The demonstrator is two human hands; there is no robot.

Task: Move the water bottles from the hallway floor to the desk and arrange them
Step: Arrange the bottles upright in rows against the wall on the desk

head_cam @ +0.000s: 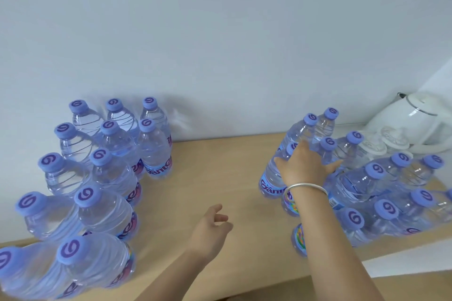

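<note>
Head view: on the left of the wooden tabletop (pixel 208 166), a cluster of water bottles (pixel 107 171) with purple caps stands upright in rows running back to the white wall (pixel 220 32). The left hand (pixel 211 230) hovers over the bare middle, fingers loosely curled, holding nothing. The right hand (pixel 305 168), a silver bangle (pixel 305 187) on its wrist, rests spread against bottles at the near edge of a second cluster (pixel 381 183). Behind that cluster sits a white kettle (pixel 413 120).
</note>
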